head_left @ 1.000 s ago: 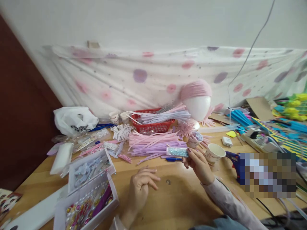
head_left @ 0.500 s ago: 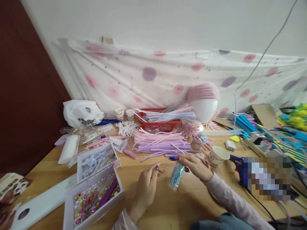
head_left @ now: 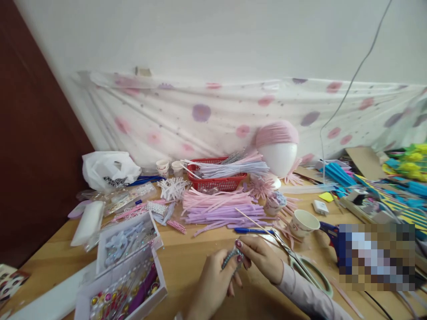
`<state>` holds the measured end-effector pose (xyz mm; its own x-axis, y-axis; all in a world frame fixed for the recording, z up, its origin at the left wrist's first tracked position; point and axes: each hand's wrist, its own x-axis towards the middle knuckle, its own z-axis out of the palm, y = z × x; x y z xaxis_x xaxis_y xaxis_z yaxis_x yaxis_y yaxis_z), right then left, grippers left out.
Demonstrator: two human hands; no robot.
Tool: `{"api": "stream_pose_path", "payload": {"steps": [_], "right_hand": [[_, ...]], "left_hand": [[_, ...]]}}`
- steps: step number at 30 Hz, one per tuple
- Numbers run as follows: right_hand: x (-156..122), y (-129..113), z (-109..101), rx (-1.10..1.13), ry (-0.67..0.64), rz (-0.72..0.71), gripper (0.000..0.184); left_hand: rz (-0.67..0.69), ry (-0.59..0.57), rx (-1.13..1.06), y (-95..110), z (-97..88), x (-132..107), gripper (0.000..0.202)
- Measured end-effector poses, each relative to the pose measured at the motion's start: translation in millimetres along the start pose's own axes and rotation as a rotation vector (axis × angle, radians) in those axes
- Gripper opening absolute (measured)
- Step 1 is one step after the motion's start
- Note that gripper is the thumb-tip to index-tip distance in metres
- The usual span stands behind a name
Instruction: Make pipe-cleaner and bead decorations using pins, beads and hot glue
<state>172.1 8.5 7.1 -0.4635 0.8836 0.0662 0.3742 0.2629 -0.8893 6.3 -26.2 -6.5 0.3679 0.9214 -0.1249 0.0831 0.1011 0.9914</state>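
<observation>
Probably light, pliable and slippery, the bead packet (head_left: 228, 258) is best held by its film ends; the left hand (head_left: 211, 275) and right hand (head_left: 263, 257) pinch it above the desk (head_left: 183, 258). Nearby, the front box (head_left: 156, 291) holds colourful gems (head_left: 95, 300), the rear box (head_left: 158, 243) bluish pieces (head_left: 118, 244), the red basket (head_left: 216, 183) pale fuzzy stems (head_left: 230, 169).

Long sleeve (head_left: 308, 286) on right arm: pale mauve-grey, plain, lightly creased, ending at wrist. Both hands (head_left: 213, 275): glossy dark-red nail polish (head_left: 238, 243).
</observation>
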Motion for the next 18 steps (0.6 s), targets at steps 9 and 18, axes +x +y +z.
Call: {"api": "stream_pose_path", "payload": {"steps": [9, 18], "right_hand": [[1, -4, -4, 0.013, 0.029, 0.007, 0.057], [2, 8, -5, 0.139, 0.192, 0.104, 0.052]], "left_hand": [[-0.034, 0.02, -0.114, -2, -14.5, -22, 0.053], [-0.025, 0.232, -0.035, -5, -15.6, -29, 0.043]]}}
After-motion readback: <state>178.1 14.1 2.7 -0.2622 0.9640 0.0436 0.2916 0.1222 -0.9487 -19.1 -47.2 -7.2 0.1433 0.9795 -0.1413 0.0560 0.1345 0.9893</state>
